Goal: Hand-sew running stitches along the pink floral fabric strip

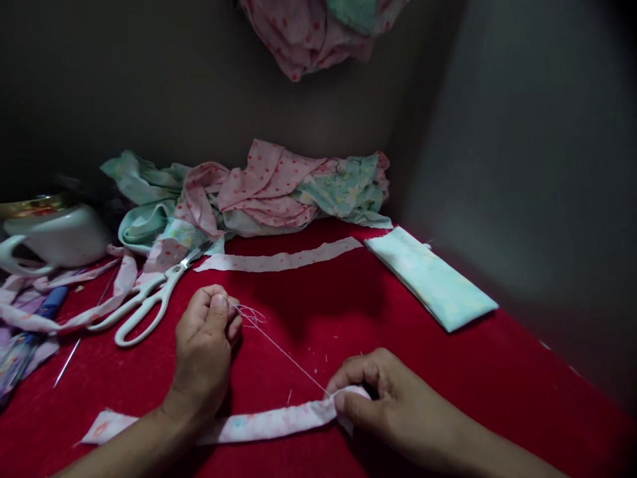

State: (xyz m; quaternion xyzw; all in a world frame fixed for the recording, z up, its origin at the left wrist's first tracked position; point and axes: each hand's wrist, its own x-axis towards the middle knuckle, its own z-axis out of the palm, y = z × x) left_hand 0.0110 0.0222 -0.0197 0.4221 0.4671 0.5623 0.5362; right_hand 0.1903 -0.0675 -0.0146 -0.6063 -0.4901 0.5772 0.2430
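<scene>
My left hand [206,338] is closed, pinching a white thread [291,358] whose loose loops hang beside the fingertips. The thread runs taut down to the right, to a narrow white fabric strip with faint pink and blue print [269,423]. Thumb and fingers of my right hand [375,398] are closed on the right end of that strip, where the thread meets it. My left forearm crosses over the strip, hiding part of it. Whether a needle is in either hand cannot be made out.
White-handled scissors [146,309] lie left of my left hand, near a thin metal rod [67,362] and a white mug [60,239]. Behind are a pale pink strip [283,261] and crumpled fabrics [269,186]. Folded mint cloth [432,279] lies right on the red surface [308,318].
</scene>
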